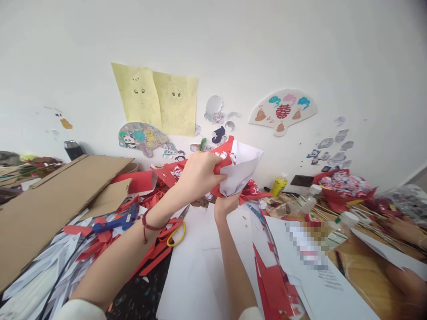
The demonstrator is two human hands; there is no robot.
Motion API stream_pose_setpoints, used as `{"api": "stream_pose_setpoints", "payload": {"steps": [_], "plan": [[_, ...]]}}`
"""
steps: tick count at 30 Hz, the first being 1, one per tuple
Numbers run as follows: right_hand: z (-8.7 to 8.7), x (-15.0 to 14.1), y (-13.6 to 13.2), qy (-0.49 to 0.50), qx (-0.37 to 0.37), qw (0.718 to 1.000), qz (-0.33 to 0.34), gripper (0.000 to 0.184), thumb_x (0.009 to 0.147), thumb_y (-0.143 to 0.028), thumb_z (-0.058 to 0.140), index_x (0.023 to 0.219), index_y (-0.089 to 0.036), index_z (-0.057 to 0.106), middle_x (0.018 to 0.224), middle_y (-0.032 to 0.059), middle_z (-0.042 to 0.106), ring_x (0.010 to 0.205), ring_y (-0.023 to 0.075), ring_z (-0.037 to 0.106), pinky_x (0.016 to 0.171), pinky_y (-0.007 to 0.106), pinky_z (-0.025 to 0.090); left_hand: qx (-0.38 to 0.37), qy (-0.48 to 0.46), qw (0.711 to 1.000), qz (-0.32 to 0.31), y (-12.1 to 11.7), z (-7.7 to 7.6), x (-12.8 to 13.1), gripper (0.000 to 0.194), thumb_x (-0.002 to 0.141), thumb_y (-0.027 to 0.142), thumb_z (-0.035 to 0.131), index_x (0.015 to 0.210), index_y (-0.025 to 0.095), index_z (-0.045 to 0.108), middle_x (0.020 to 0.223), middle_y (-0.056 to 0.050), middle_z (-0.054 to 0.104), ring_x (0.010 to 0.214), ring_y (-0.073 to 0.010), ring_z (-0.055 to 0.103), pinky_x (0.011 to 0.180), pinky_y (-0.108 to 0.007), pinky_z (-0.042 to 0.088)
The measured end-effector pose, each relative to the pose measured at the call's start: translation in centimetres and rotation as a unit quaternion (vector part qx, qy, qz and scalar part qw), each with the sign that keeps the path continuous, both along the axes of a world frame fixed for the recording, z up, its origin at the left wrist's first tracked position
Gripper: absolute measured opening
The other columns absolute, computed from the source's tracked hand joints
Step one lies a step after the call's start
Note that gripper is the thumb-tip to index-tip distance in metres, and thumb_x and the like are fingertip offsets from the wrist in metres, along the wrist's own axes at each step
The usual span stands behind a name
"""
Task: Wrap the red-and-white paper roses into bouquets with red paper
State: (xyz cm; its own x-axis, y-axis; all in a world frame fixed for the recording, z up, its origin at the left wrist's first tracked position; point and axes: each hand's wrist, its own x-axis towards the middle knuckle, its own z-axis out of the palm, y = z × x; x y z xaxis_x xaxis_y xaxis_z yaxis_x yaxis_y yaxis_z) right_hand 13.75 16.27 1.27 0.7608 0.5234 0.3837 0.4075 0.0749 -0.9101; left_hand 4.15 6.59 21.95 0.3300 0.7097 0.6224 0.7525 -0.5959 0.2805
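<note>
Red-and-white folded paper wrap (238,175): Held tilted in both hands before the white wall (213,35), above the white paper sheets (187,266) laid over the cluttered surface (362,280), its pale flap flaring up to the right

Left hand (202,173): Curled over the red side, fingers and thumb pinching the folded layers

Right hand (227,205): Closed about the narrow lower end from beneath; fingertips hidden behind the paper, so how hard they press cannot be told from here

Crumpled red-and-white blooms (220,155): Showing just beyond the left hand's knuckles; likely soft, easily flattened by a tight squeeze

Pale flap: Probably very light and springy, quick to crease and apt to tear if tugged; best left free or steadied with a flat palm

Lower end: Seemingly the surest hold, where the layers gather narrow; paper this dry-looking should slip little, though layers may slide over one another

Red side: Good for a gentle second pinch, close to the fold and clear of the blooms

Nearby: Yellow-handled scissors (176,235) and a blue glue gun (116,223) lie to the left, among paper strips
</note>
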Motion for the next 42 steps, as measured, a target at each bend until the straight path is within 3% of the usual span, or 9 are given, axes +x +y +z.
{"api": "stream_pose_setpoints", "payload": {"steps": [6, 16, 20, 23, 28, 32, 35, 38, 42], "plan": [[-0.2, -0.4, 0.1, -0.008, 0.021, 1.000, 0.014, 0.069, 0.071, -0.027, 0.062, 0.135, -0.009, 0.044, 0.116, 0.0213, 0.064, 0.105, 0.0414, 0.061, 0.082, 0.048, 0.050, -0.003, -0.019, 1.000, -0.018, 0.4, 0.0, -0.5, 0.047, 0.068, 0.016, 0.062, 0.056, 0.019, 0.018, 0.056, 0.006, 0.015, 0.058, -0.0101, 0.013, 0.053, -0.029, 0.017], [-0.3, 0.1, 0.2, 0.008, 0.009, 1.000, 0.010, 0.055, 0.074, -0.033, 0.061, 0.123, -0.010, 0.052, 0.108, 0.0212, 0.067, 0.095, 0.0410, 0.064, 0.076, 0.047, 0.050, 0.016, 0.025, 0.998, -0.047, 0.6, -0.3, -0.6, 0.021, 0.079, 0.030, 0.061, 0.069, 0.020, 0.045, 0.057, 0.004, 0.040, 0.055, -0.0113, 0.030, 0.055, -0.027, 0.023], [-0.5, 0.1, 0.2, 0.005, 0.019, 1.000, 0.004, 0.059, 0.075, -0.036, 0.061, 0.127, -0.008, 0.049, 0.112, 0.0216, 0.066, 0.098, 0.0405, 0.063, 0.077, 0.046, 0.050, -0.019, 0.021, 0.999, -0.025, 0.8, -1.0, -0.1, 0.030, 0.072, 0.033, 0.067, 0.062, 0.020, 0.041, 0.055, 0.003, 0.040, 0.055, -0.0126, 0.033, 0.053, -0.028, 0.022], [-0.3, 0.1, 0.1, 0.013, 0.000, 1.000, 0.001, 0.066, 0.074, -0.035, 0.063, 0.131, -0.007, 0.046, 0.111, 0.0214, 0.066, 0.098, 0.0401, 0.063, 0.077, 0.046, 0.050, -0.022, -0.011, 1.000, -0.007, 1.0, -1.4, 0.4, 0.032, 0.071, 0.026, 0.062, 0.056, 0.021, 0.034, 0.052, 0.004, 0.033, 0.053, -0.0119, 0.028, 0.052, -0.029, 0.021], [0.1, 0.3, 0.1, 0.021, 0.010, 1.000, 0.012, 0.065, 0.074, -0.035, 0.059, 0.131, -0.006, 0.046, 0.112, 0.0222, 0.065, 0.103, 0.0405, 0.062, 0.080, 0.048, 0.050, -0.052, -0.024, 0.997, -0.049, 1.4, -0.7, 0.2, 0.035, 0.068, 0.025, 0.061, 0.054, 0.021, 0.030, 0.052, 0.005, 0.028, 0.053, -0.0105, 0.025, 0.051, -0.029, 0.020], [0.2, 0.8, 0.2, 0.037, 0.026, 0.999, 0.001, 0.073, 0.069, -0.042, 0.058, 0.136, -0.018, 0.043, 0.111, 0.0184, 0.065, 0.109, 0.0403, 0.061, 0.083, 0.055, 0.051, -0.102, 0.017, 0.993, -0.051, 2.0, -0.2, -0.6, 0.033, 0.064, 0.039, 0.068, 0.061, 0.020, 0.042, 0.057, 0.004, 0.040, 0.056, -0.0113, 0.034, 0.053, -0.028, 0.023], [0.3, 1.0, 0.1, 0.054, 0.053, 0.997, -0.005, 0.077, 0.064, -0.045, 0.061, 0.137, -0.032, 0.042, 0.110, 0.0137, 0.066, 0.110, 0.0385, 0.061, 0.085, 0.058, 0.052, -0.107, 0.060, 0.992, -0.010, 2.3, -0.9, -0.8, 0.039, 0.063, 0.043, 0.069, 0.057, 0.021, 0.038, 0.055, 0.003, 0.039, 0.054, -0.0123, 0.035, 0.052, -0.028, 0.023], [0.6, 1.1, 0.0, 0.074, 0.077, 0.994, -0.010, 0.078, 0.059, -0.044, 0.064, 0.134, -0.036, 0.045, 0.108, 0.0123, 0.066, 0.110, 0.0391, 0.061, 0.088, 0.059, 0.051, -0.083, 0.078, 0.993, 0.015, 2.6, -1.7, -0.5, 0.038, 0.064, 0.037, 0.065, 0.054, 0.022, 0.032, 0.051, 0.003, 0.031, 0.051, -0.0123, 0.030, 0.051, -0.029, 0.019], [0.7, 1.2, 0.2, 0.088, 0.084, 0.993, -0.004, 0.076, 0.058, -0.045, 0.065, 0.131, -0.037, 0.046, 0.109, 0.0124, 0.066, 0.112, 0.0394, 0.060, 0.088, 0.059, 0.051, -0.046, 0.040, 0.998, 0.003, 2.5, -1.8, -0.2, 0.036, 0.064, 0.028, 0.059, 0.053, 0.021, 0.026, 0.050, 0.004, 0.027, 0.051, -0.0113, 0.023, 0.051, -0.030, 0.018]]}}
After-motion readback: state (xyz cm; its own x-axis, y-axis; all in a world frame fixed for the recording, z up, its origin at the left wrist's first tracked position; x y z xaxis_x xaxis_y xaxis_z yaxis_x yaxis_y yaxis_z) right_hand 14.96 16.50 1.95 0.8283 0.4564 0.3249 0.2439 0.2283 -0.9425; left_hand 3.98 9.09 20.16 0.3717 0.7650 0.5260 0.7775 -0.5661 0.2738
